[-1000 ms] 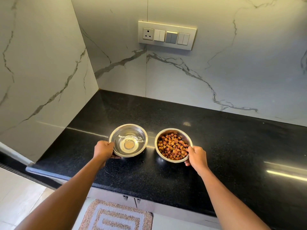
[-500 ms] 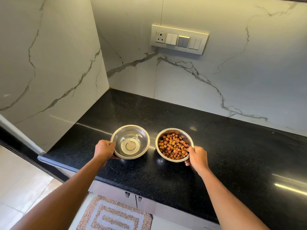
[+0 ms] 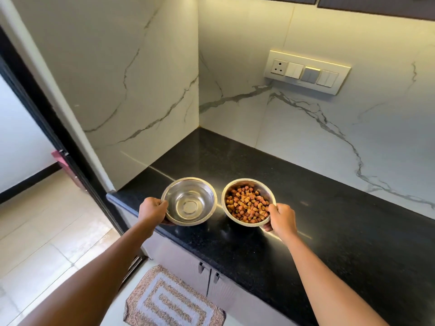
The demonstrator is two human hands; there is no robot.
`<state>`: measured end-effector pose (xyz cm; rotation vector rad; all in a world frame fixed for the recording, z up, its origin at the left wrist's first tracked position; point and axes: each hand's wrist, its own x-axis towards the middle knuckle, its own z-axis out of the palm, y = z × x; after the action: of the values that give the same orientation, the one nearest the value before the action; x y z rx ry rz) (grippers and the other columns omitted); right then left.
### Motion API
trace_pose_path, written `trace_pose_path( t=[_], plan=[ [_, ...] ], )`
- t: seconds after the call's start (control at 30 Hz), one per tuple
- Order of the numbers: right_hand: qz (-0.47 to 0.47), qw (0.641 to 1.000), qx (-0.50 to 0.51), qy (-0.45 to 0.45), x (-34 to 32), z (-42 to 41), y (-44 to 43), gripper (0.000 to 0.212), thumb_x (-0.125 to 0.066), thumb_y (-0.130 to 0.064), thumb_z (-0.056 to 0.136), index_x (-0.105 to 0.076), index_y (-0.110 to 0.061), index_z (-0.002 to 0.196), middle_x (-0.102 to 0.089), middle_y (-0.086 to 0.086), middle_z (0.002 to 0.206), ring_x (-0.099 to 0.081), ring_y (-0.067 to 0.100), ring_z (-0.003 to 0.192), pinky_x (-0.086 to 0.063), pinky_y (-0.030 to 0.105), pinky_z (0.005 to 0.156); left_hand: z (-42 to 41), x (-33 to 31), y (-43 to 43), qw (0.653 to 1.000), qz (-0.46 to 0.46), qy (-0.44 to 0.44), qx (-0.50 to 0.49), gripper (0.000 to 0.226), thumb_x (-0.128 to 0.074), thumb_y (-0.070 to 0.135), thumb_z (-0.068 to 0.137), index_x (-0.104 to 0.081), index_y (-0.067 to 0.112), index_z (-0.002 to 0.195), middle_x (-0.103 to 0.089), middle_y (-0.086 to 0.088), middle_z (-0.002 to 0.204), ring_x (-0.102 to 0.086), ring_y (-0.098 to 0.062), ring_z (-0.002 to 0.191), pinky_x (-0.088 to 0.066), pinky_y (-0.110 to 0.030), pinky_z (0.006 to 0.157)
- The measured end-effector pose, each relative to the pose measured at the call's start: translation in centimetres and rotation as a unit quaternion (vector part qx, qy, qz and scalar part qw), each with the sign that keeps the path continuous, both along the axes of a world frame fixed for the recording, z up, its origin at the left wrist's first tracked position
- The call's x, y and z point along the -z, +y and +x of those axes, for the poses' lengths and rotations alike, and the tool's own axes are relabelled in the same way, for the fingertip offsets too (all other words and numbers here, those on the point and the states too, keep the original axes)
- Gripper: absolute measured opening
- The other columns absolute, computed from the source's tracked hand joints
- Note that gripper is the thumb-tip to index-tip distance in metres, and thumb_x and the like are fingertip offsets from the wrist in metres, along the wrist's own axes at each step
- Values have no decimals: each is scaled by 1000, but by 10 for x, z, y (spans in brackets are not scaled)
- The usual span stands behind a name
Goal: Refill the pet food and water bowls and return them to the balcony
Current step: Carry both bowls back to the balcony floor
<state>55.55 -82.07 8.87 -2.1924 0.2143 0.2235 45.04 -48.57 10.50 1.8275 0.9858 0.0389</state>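
Two steel bowls are held above the near left end of the black countertop (image 3: 329, 222). The water bowl (image 3: 189, 201) holds clear water and sits in my left hand (image 3: 153, 209), which grips its left rim. The food bowl (image 3: 248, 203) is full of brown kibble; my right hand (image 3: 281, 217) grips its near right rim, thumb on top. Both bowls look lifted slightly off the counter and stay level, side by side with a small gap.
White marble walls close the counter's left and back sides. A switch panel (image 3: 306, 71) is on the back wall. A dark door frame (image 3: 47, 128) and tiled floor (image 3: 35, 243) lie to the left. A patterned mat (image 3: 171, 300) lies below the cabinet doors (image 3: 207, 276).
Both bowls have come toward the counter's front left corner and appear raised. The view has swung left, revealing the doorway and floor.
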Motion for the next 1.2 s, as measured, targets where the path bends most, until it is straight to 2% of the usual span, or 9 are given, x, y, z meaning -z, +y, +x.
trace_pose_path(
  t=[0.13, 0.27, 0.37, 0.5, 0.63, 0.83, 1.0, 1.1, 1.2],
  plan=[
    [-2, 999, -35, -3, -1, -2, 29, 31, -47, -18, 108, -70, 1, 100, -72, 14, 81, -72, 19, 52, -55, 24, 40, -30, -3, 23, 999, -30, -19, -25, 35, -57, 16, 101, -69, -16, 95, -74, -22, 73, -74, -23, 51, -60, -28, 48],
    [-6, 997, -75, -6, -5, -8, 60, 32, -46, -19, 109, -70, 1, 99, -72, 15, 83, -71, 18, 51, -52, 22, 39, -61, -8, 42, 996, -38, -45, -68, 32, -58, 15, 102, -66, -8, 81, -72, -22, 69, -74, -28, 51, -58, -28, 43],
    [-12, 995, -96, -13, -8, -18, 86, 34, -46, -19, 108, -70, 1, 96, -72, 13, 79, -69, 16, 48, -52, 22, 38, -85, -9, 62, 993, -44, -52, -96, 31, -58, 12, 101, -65, -15, 87, -70, -27, 72, -73, -31, 50, -59, -32, 43],
    [-17, 993, -113, -21, -11, -36, 120, 35, -46, -18, 107, -70, -3, 87, -70, 9, 70, -67, 17, 45, -55, 27, 40, -118, -9, 90, 991, -37, -53, -118, 32, -58, 9, 97, -63, -21, 89, -70, -39, 84, -74, -39, 55, -63, -50, 53],
    [-8, 988, -150, -22, -9, -58, 157, 37, -48, -17, 105, -68, 2, 81, -71, 15, 70, -68, 20, 42, -59, 38, 46, -157, -11, 116, 987, -27, -61, -145, 31, -60, 13, 98, -61, -8, 75, -67, -26, 69, -73, -39, 53, -63, -55, 57],
    [-24, 978, -204, -25, -10, -94, 211, 40, -47, -19, 106, -66, 2, 78, -69, 12, 66, -64, 14, 39, -45, 21, 34, -213, -9, 153, 983, -11, -59, -173, 25, -58, 9, 96, -62, -2, 74, -62, -20, 64, -73, -38, 53, -62, -58, 62],
    [-31, 972, -229, -44, -13, -124, 259, 43, -51, -15, 102, -55, -10, 60, -61, 7, 57, -63, 21, 48, -45, 25, 39, -259, -6, 184, 976, -24, -56, -210, 36, -58, 12, 96, -61, -23, 87, -71, -34, 76, -74, -39, 54, -60, -64, 68],
    [-21, 966, -254, -30, -14, -143, 286, 39, -48, -9, 104, -57, -4, 66, -56, 6, 55, -55, 12, 37, -35, 13, 31, -287, -5, 201, 971, -25, -57, -231, 36, -58, 11, 96, -61, -24, 90, -71, -38, 83, -74, -38, 54, -62, -62, 67],
    [-3, 963, -268, -20, -6, -155, 312, 36, -49, -11, 103, -60, -2, 70, -62, 12, 58, -61, 13, 33, -43, 20, 31, -313, -5, 217, 967, -13, -57, -249, 30, -56, 8, 96, -63, -16, 80, -70, -29, 71, -73, -38, 53, -62, -59, 66]
  ],
)
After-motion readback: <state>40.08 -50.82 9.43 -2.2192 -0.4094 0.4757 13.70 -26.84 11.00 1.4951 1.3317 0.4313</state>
